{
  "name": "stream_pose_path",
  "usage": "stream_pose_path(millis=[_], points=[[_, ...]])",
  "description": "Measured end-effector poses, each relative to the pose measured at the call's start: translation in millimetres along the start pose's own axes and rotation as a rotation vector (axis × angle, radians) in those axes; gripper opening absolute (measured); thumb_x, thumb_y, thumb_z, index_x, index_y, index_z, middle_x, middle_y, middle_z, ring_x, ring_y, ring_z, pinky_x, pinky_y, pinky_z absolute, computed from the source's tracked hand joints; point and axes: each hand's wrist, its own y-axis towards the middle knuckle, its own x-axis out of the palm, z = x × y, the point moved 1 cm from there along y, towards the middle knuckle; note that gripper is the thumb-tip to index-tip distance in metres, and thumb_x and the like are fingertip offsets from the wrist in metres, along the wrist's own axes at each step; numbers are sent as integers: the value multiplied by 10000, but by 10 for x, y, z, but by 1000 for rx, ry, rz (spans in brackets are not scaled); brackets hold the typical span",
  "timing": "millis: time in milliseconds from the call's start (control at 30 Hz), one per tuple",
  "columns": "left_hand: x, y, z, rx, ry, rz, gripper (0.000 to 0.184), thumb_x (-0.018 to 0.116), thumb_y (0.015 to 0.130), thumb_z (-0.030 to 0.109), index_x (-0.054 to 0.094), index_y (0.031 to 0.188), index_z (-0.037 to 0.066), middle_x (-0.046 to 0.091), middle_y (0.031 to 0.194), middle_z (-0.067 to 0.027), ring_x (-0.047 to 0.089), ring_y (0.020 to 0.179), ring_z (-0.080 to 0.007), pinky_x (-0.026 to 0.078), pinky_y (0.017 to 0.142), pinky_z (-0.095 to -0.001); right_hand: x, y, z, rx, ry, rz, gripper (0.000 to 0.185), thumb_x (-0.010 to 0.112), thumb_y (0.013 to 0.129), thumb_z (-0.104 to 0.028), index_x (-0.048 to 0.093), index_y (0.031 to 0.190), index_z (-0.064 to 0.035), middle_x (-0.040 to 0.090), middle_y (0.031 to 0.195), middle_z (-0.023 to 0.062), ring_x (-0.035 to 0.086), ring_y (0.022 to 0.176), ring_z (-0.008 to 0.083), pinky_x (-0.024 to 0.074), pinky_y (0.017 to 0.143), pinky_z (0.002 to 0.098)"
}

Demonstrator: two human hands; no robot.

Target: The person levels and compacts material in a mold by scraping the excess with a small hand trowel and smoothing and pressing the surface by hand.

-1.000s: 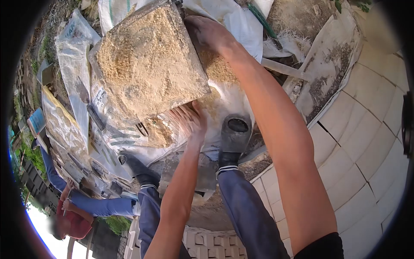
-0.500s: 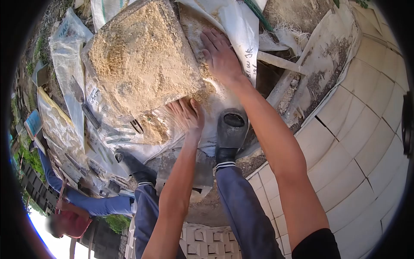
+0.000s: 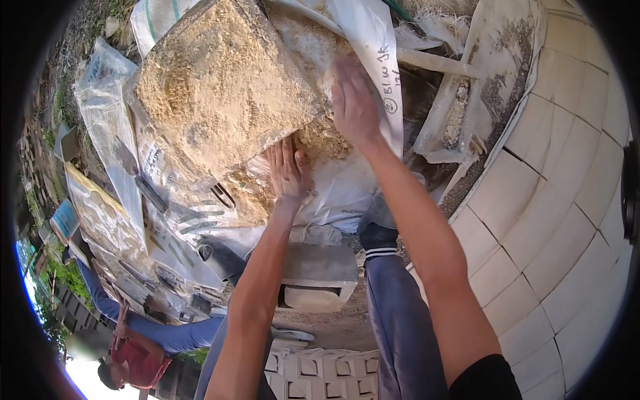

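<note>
A large angular slab (image 3: 220, 87) thickly coated with yellowish sand fills the upper middle. My left hand (image 3: 287, 170) lies with fingers stretched out at the slab's lower edge, fingertips against or just under it. To the right of the slab, my right hand (image 3: 358, 110) is smeared by motion over the white sack (image 3: 377, 63), its fingers extended and nothing seen in them. Loose sand (image 3: 325, 139) lies in a small heap between the slab's corner and my right hand.
A trowel (image 3: 150, 190) and a U-shaped metal piece (image 3: 223, 195) lie left of my hands. Near my feet stands a hollow grey block (image 3: 317, 273). Pale tiles (image 3: 533, 200) cover the right side. A person in a red shirt (image 3: 137, 360) is at lower left.
My right hand has swept right and slightly down, off the sack beside the slab. Loose sand has gathered by the slab's corner. My left hand has shifted little. My right foot sits lower.
</note>
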Motion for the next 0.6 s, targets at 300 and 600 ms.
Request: stream_pose_path(millis=[300, 600], points=[[-26, 156, 284, 29, -568, -9, 587, 208, 994, 404, 357, 1344, -43, 377, 1383, -210, 300, 1315, -366, 239, 1082, -425, 340, -930, -654, 390, 477, 120, 457, 297, 989, -306, 494, 1265, 0, 486, 1305, 164, 433, 1241, 311, 311, 1045, 390], [-157, -204, 850, -436, -1298, -43, 539, 214, 1012, 342, 435, 1291, -62, 450, 1340, -170, 428, 1231, -231, 308, 1041, -317, 198, -1242, -739, 1155, 1878, 403, 438, 373, 982, -342, 489, 1230, -1, 555, 1191, 107, 553, 1074, 215, 437, 942, 334]])
